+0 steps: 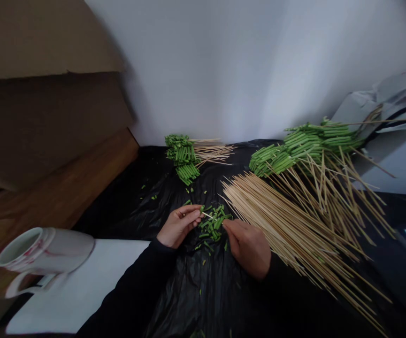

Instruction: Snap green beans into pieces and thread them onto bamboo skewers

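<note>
My left hand (179,226) pinches a thin skewer (207,215) near the middle of the black sheet (203,286), its tip poking into the small heap of cut green pieces (214,224), though most of its length is hidden by my fingers. My right hand (248,246) rests curled at the heap's right edge, fingertips on the greens; I cannot tell whether they grip a piece. The bare skewers (294,220) fan toward the sheet's right edge, their far ends cut off.

Black plastic sheet (195,291) over the table, bare skewers (294,220), cut green stems (212,224), skewered bundles (185,157), white mug (44,251)
</note>
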Demonstrator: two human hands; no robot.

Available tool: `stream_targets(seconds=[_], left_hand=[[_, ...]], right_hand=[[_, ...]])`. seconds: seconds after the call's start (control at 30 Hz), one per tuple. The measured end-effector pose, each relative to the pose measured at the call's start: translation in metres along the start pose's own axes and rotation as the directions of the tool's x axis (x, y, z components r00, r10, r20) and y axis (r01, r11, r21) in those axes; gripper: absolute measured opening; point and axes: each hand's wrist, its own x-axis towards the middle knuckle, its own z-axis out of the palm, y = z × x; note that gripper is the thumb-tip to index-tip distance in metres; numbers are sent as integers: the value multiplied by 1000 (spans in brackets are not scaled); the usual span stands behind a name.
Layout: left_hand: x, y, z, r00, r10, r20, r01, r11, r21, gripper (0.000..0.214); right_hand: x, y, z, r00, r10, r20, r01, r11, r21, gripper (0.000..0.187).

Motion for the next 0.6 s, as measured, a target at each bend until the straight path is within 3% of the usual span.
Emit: stream_targets(seconds=[0.3,0.6], left_hand=[[0,-4,-4,996,-68,58,73,994,-79,27],[-2,-4,-1,995,-76,64,79,996,-51,29]], right_hand=[[-3,-5,1,999,-29,-31,30,999,32,24],[-3,-7,2,1000,-11,-12,12,1000,25,24]])
